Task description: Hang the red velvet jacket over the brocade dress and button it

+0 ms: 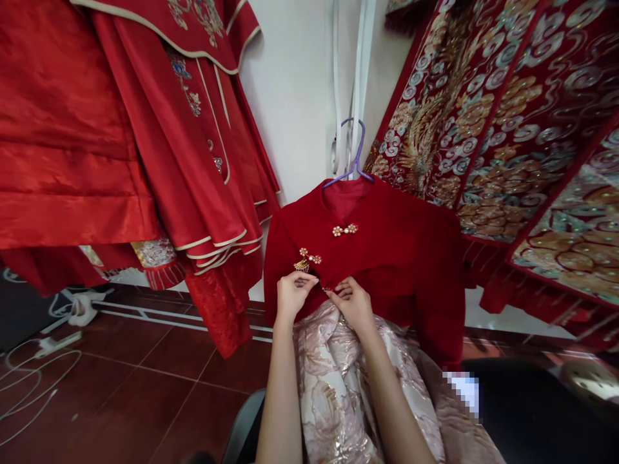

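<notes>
A dark red velvet jacket [401, 251] hangs on a purple hanger [355, 158] against the white wall. Two gold-and-pearl knot fasteners [345, 229] sit on its front, one near the collar and one lower with a gold tassel. My left hand [293, 293] pinches the jacket's front edge just below the tassel fastener. My right hand [353, 301] is closed on the opposite edge, fingertips almost touching the left hand's. A pale pink brocade skirt [333, 380] falls from under the jacket between my forearms.
Red satin embroidered garments [159, 129] hang at the left. Heavily gold-embroidered red garments [507, 116] hang at the right. White cables [33, 380] lie on the dark red tiled floor at the left. A black chair edge [242, 419] shows at the bottom.
</notes>
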`<act>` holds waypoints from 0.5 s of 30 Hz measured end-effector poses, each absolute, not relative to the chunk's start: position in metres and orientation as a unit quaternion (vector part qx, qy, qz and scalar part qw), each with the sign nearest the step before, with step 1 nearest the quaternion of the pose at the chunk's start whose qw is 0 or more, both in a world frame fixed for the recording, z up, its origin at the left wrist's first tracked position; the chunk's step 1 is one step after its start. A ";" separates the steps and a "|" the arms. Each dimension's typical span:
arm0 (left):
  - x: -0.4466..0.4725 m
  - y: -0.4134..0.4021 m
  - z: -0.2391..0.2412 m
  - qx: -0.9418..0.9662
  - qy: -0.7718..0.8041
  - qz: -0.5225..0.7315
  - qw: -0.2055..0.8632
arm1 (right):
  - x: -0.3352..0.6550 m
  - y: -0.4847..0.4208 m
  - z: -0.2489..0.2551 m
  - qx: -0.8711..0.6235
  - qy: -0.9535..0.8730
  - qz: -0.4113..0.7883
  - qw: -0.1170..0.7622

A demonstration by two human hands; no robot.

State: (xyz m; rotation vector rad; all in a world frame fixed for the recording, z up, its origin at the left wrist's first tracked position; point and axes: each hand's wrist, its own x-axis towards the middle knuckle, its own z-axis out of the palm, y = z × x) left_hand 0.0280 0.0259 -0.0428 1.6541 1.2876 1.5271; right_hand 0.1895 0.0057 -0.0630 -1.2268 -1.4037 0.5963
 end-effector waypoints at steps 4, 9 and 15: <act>0.030 0.026 -0.041 0.598 0.487 0.572 0.279 | 0.189 0.006 -0.064 -0.524 -0.595 0.250 0.555; 0.029 0.026 -0.041 0.592 0.496 0.570 0.280 | 0.189 0.006 -0.064 -0.516 -0.594 0.252 0.563; 0.030 0.028 -0.039 0.571 0.475 0.596 0.307 | 0.197 0.000 -0.055 -0.508 -0.587 0.294 0.558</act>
